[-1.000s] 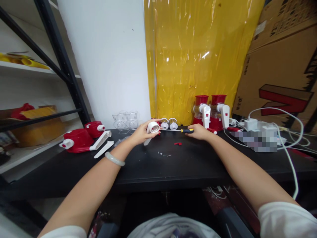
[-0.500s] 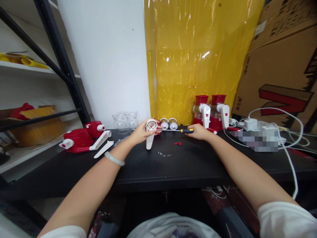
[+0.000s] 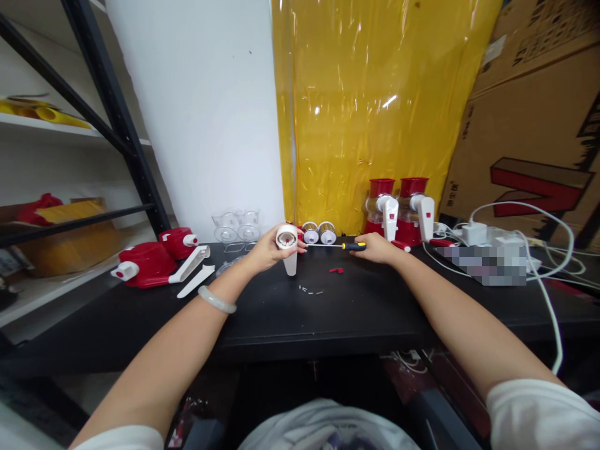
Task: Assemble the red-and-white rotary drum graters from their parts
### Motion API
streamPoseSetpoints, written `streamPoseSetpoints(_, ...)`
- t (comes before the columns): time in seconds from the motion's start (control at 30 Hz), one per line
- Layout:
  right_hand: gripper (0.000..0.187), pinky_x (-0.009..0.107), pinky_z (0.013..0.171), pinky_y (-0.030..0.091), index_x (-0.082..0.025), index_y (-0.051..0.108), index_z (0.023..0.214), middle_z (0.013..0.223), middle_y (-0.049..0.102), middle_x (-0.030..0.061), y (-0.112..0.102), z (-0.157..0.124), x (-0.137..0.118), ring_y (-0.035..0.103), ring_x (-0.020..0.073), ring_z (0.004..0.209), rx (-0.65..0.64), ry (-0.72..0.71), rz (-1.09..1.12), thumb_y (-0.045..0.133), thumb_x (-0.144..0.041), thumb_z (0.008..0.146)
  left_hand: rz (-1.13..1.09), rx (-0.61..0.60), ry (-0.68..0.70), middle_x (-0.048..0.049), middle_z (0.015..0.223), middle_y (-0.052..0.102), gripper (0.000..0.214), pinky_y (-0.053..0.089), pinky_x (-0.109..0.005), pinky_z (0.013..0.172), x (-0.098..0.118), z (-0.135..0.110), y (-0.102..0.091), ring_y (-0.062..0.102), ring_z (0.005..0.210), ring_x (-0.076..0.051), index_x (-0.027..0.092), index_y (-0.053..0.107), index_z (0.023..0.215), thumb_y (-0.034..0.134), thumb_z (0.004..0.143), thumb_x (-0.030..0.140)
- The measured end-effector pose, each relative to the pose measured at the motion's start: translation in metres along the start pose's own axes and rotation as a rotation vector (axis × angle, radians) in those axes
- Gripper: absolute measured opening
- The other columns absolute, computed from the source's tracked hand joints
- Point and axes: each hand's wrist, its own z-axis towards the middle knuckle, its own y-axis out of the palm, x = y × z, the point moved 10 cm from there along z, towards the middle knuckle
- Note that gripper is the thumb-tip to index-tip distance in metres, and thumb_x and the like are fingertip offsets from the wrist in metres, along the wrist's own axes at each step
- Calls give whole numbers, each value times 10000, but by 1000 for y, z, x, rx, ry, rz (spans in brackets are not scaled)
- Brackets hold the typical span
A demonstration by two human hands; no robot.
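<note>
My left hand grips a white plastic housing by its round, hollow end, with the long tapered part pointing down over the table. In my right hand is a screwdriver with a black and yellow handle. Its thin shaft points left, and the tip is close to the fingers of my left hand; whether it touches anything I cannot tell. A small red plastic part lies on the black table between the hands. Several small screws are scattered nearer to me.
Two red and white rotary graters stand at the back right, near white cables and a power strip. Two metal drums lie at the back. On the left are red bases, white handle pieces and clear plastic parts.
The white housing has turned slightly in my left hand, its tapered end swinging to the right and up. My right hand and the screwdriver stay almost where they were.
</note>
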Motion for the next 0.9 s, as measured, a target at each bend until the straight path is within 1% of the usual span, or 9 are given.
streamPoseSetpoints(0.27, 214, 234, 555, 346, -193, 582, 648, 621, 605, -9, 2, 1, 2, 560, 135, 590, 4, -2, 10, 615, -380, 748, 60, -33, 6, -106, 945, 702, 484, 545, -417, 852, 1, 0, 3, 699, 903, -248, 140, 521, 1106, 749, 714, 312)
streamPoseSetpoints(0.5, 212, 238, 553, 344, -194, 582, 644, 612, 599, -8, 1, 1, 2, 564, 141, 589, 10, 3, 8, 620, -377, 743, 163, -82, 46, -109, 986, 705, 470, 516, -365, 868, 2, -1, 6, 689, 908, -216, 144, 540, 1134, 741, 728, 273)
streamPoseSetpoints(0.73, 205, 237, 551, 343, -195, 578, 648, 619, 601, -7, 1, 0, 1, 566, 141, 598, 3, 2, 14, 620, -371, 744, 275, -39, 123, -112, 993, 691, 468, 510, -335, 811, 13, -2, 5, 668, 903, -209, 148, 535, 1147, 727, 740, 280)
streamPoseSetpoints(0.9, 214, 236, 553, 345, -196, 576, 644, 616, 601, -7, 2, 0, 2, 565, 141, 595, -1, 4, 19, 617, -380, 745, 294, -13, 157, -109, 992, 690, 471, 508, -314, 781, 17, -2, 3, 660, 889, -197, 154, 537, 1141, 736, 731, 273)
